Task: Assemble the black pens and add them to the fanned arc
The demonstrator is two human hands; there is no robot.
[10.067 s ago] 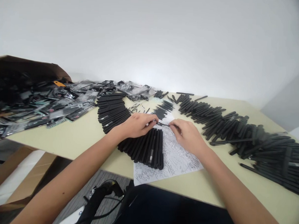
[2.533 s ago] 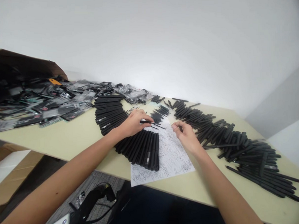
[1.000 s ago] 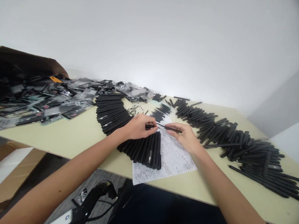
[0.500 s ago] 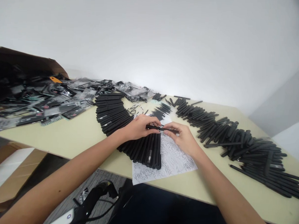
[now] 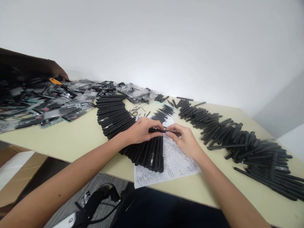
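Since the earlier view, the right hand (image 5: 183,140) has closed in toward the left hand (image 5: 143,131); both pinch one black pen (image 5: 157,130) above one patterned paper sheet (image 5: 175,165). Too many loose pens (image 5: 150,154) to count lie in rows on the cream worktop (image 5: 65,140), with heaped packets (image 5: 66,103) at left, before a white wall (image 5: 155,43).

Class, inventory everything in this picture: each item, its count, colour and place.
held pen: one, black, between both hands
loose pens: hundreds, black, in rows across the table
patterned sheet: one, black on white, front centre of the table, partly under pens
table: one, cream, under everything
packets: many, clear and black, far left of the table
box: one, brown, back left
tag: one, orange, beside the box
cable: one, black, on the floor
left hand: one, gripping the held pen
right hand: one, pinching the held pen
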